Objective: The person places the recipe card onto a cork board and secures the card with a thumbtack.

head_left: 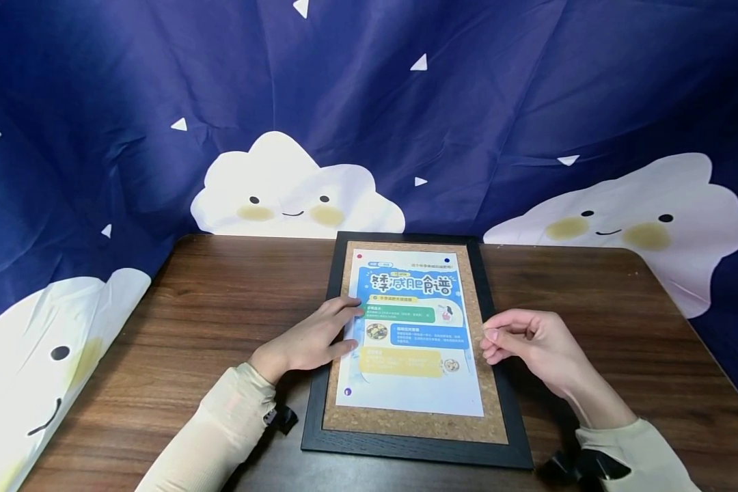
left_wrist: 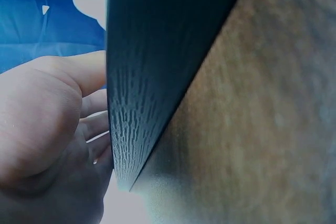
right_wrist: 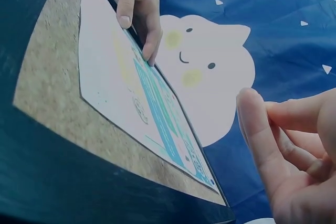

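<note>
A printed sheet point(head_left: 415, 396) with Chinese text and food pictures lies on a cork board point(head_left: 406, 425) in a black frame point(head_left: 415, 451). A red pin point(head_left: 359, 256) marks its upper left corner, a blue pin point(head_left: 447, 260) its upper right and a purple pin point(head_left: 347, 391) its lower left. My left hand point(head_left: 313, 338) rests across the frame's left side, its extended fingertips on the sheet's left edge. Beside the frame's right side, my right hand point(head_left: 538, 345) has thumb and forefinger tips together, other fingers curled; nothing shows between the tips in the right wrist view.
The framed board lies on a dark brown wooden table point(head_left: 240, 287), near its middle. Behind it hangs a blue cloth point(head_left: 357, 82) printed with white clouds and triangles. Dark wrist straps point(head_left: 603, 466) sit over the cream sleeves point(head_left: 221, 417).
</note>
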`<state>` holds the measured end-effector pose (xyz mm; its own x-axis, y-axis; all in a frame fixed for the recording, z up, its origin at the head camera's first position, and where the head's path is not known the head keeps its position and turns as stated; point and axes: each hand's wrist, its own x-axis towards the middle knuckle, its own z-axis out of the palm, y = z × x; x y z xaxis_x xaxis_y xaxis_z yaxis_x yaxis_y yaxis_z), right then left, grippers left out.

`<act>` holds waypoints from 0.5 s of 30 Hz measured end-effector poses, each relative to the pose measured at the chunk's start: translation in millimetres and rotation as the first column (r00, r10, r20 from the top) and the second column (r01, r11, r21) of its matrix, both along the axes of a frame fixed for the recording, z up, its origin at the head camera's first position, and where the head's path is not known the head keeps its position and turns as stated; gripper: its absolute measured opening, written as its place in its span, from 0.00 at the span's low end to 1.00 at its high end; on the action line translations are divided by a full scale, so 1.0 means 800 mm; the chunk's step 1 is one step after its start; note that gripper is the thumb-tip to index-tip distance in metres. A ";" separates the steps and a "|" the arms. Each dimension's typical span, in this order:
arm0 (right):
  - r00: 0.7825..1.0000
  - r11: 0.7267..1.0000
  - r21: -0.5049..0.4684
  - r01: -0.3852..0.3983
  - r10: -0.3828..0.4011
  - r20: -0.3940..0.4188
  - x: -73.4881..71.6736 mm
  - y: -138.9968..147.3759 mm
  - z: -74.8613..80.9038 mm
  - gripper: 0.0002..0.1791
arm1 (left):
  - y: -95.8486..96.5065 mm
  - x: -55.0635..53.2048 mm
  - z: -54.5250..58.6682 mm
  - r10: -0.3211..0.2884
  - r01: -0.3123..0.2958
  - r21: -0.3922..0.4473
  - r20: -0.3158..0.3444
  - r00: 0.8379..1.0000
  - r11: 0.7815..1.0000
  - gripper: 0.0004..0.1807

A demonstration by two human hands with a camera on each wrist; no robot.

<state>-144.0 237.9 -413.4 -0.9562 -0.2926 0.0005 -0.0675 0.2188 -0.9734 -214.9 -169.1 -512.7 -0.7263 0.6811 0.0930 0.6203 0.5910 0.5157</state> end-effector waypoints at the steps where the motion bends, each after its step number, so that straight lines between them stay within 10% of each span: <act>1: 1.000 1.000 0.006 -0.005 0.005 -0.005 0.001 0.000 0.000 0.10 | 0.000 0.000 0.001 0.001 -0.001 0.000 0.003 1.000 1.000 0.34; 15: 0.998 0.997 0.053 -0.052 0.055 -0.043 0.013 -0.012 0.002 0.10 | 0.001 0.002 0.005 0.004 -0.004 0.001 0.007 1.000 1.000 0.32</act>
<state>-133.5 228.6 -411.6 -0.9386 -0.3440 0.0256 -0.1228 0.2641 -0.9566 -213.6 -168.4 -509.1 -0.7298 0.6780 0.0884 0.6141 0.5932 0.5206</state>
